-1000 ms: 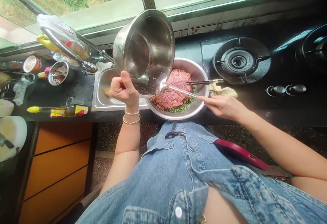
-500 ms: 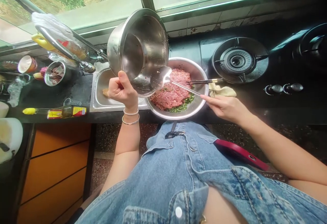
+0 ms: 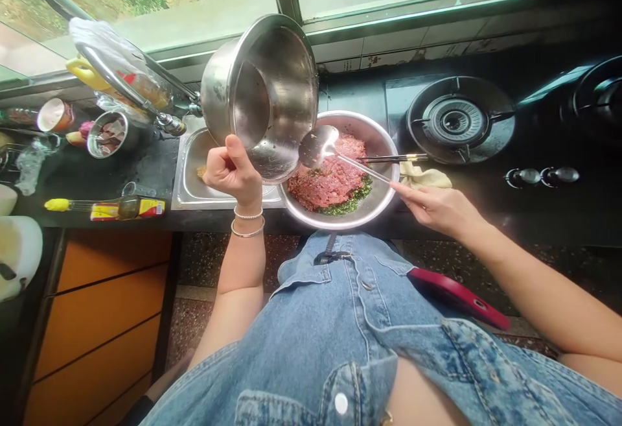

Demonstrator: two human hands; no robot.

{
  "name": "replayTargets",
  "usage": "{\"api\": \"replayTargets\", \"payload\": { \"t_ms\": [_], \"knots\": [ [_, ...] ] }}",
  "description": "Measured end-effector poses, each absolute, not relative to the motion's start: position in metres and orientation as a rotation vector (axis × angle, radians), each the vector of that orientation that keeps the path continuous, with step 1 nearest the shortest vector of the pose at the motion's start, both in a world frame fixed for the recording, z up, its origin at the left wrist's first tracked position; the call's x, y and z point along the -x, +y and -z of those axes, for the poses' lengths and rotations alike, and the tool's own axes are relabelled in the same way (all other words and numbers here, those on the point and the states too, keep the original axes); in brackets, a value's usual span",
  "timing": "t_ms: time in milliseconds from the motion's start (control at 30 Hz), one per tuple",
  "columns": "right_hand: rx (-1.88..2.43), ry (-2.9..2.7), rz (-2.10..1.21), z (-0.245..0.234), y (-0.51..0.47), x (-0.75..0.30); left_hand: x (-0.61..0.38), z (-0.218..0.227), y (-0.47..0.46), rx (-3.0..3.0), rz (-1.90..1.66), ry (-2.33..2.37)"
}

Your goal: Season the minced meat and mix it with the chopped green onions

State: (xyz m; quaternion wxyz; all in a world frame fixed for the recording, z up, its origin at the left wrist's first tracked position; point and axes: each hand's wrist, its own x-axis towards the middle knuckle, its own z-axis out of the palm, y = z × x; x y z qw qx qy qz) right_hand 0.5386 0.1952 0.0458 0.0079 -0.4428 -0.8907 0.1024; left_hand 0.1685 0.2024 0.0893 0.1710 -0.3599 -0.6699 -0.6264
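Note:
My left hand (image 3: 234, 173) grips the rim of a deep steel pot (image 3: 276, 89), tilted on its side with its mouth to the right. Inside the pot only small scraps cling to the metal. The handle of a large metal spoon (image 3: 323, 144) is in my right hand (image 3: 435, 207); the spoon's bowl hangs beside the pot's lower rim. Below both, a wide steel basin (image 3: 383, 209) holds a mound of minced meat (image 3: 323, 183) over chopped green herbs (image 3: 347, 205). A pair of chopsticks (image 3: 393, 158) lies across the basin's right rim.
A sink (image 3: 187, 176) with a faucet (image 3: 170, 124) is left of the basin. A bottle (image 3: 126, 209) lies on the left counter near a small pot (image 3: 107, 134). To the right are a cloth (image 3: 425, 177) and a gas burner (image 3: 459, 121).
The spoon has shifted slightly right, away from the pot's inside to its rim. The pot stays tilted in my left hand, and the view has turned a little.

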Motion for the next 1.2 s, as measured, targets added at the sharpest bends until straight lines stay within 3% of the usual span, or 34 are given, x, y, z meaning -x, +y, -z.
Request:
{"api": "replayTargets", "payload": {
  "t_ms": [333, 700, 1200],
  "knots": [
    [1.444, -2.764, -0.526, -0.066, 0.207, -0.440, -0.176, -0.079, 0.204, 1.068, 1.867, -1.912],
    [1.411, -2.782, -0.554, -0.065, 0.177, -0.499, -0.161, -0.079, 0.205, 1.022, 1.744, -1.798],
    [1.481, -2.535, -0.764, -0.024, 0.126, -0.540, -0.127, -0.067, 0.212, 0.780, 1.974, -1.979]
  ]
}}
